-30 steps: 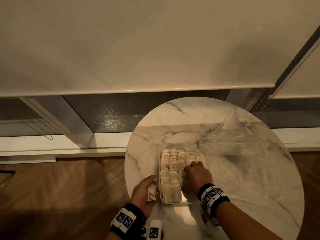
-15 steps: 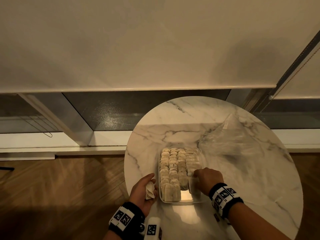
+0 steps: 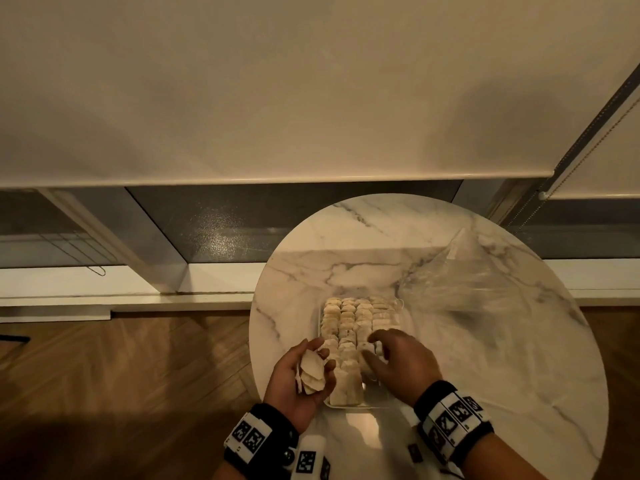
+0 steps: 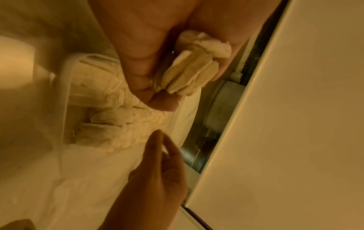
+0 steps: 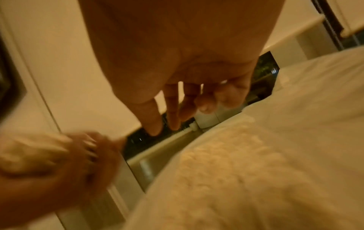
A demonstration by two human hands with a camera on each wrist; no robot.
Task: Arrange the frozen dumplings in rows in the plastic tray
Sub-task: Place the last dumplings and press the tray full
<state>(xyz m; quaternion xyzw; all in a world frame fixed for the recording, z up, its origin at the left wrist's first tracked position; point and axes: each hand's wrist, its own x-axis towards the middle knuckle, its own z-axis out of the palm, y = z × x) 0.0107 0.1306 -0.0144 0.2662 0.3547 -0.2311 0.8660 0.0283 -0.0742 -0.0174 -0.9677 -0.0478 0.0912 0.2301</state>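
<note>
A clear plastic tray (image 3: 375, 402) sits on the round marble table (image 3: 485, 358), packed with rows of pale frozen dumplings (image 3: 349, 317). My left hand (image 3: 301, 379) hovers at the tray's left edge, palm up, its fingers curled round a few loose dumplings (image 3: 311, 374), which the left wrist view shows as flat pieces (image 4: 189, 74) stacked in the palm. My right hand (image 3: 401, 360) hangs over the tray's near right part with fingers spread and relaxed, holding nothing; the right wrist view shows its fingers (image 5: 173, 109) loose and empty above the dumplings (image 5: 226, 163).
A crumpled clear plastic bag (image 3: 460, 282) lies on the table behind and right of the tray. The table stands by a window sill (image 3: 121, 289) with a lowered roller blind (image 3: 277, 98). Wooden floor (image 3: 121, 393) lies to the left.
My right hand has left the dumplings in the tray's right row, lifted with fingers spread, and drifted left toward my left hand. My left hand has opened out a little, showing its dumplings.
</note>
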